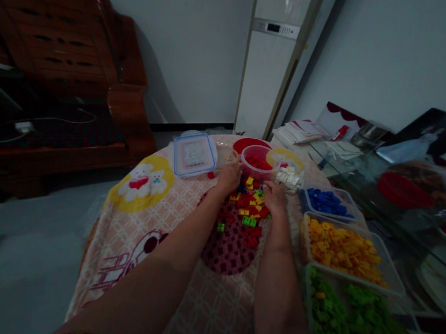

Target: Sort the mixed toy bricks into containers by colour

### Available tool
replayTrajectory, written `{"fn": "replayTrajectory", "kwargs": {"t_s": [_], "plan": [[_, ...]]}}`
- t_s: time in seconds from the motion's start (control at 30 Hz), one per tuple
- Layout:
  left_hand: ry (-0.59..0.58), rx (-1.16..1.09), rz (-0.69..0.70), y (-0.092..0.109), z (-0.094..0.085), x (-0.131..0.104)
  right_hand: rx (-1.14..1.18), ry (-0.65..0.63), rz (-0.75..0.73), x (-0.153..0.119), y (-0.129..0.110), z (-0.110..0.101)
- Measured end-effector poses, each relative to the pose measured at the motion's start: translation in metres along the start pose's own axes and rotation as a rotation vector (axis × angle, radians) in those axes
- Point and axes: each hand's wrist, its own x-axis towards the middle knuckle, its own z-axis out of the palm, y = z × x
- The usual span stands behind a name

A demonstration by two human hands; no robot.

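Observation:
A pile of mixed toy building bricks (244, 212), in red, yellow and green, lies on the cloth-covered table. My left hand (230, 177) is at the far left edge of the pile, beside a round clear tub (278, 165). Its fingers are curled closed; whatever is in them is hidden. Across the pile, my right hand (275, 197) has its fingers bent together at the right edge, among the bricks. I cannot make out what it grips. Red bricks (258, 163) fill part of the round tub between and beyond my hands.
White bricks (290, 178) lie right of the tub. Along the table's right side stand boxes of blue bricks (328, 201), yellow bricks (343, 249) and green bricks (362, 325). A blue-rimmed lid (194, 155) and a red lid (246, 144) lie at the back. A glass-topped table (364, 176) stands right.

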Motion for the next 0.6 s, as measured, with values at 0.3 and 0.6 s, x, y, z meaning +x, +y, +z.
{"fn": "replayTrajectory", "kwargs": {"t_s": [0.3,0.6], "plan": [[-0.147,0.096,0.125,0.009,-0.006,-0.028,0.217,-0.204,-0.096,-0.005,-0.01,-0.004],[0.036,-0.054,0.021,-0.01,-0.037,-0.055,0.318,-0.215,0.032,-0.011,-0.004,-0.028]]}}
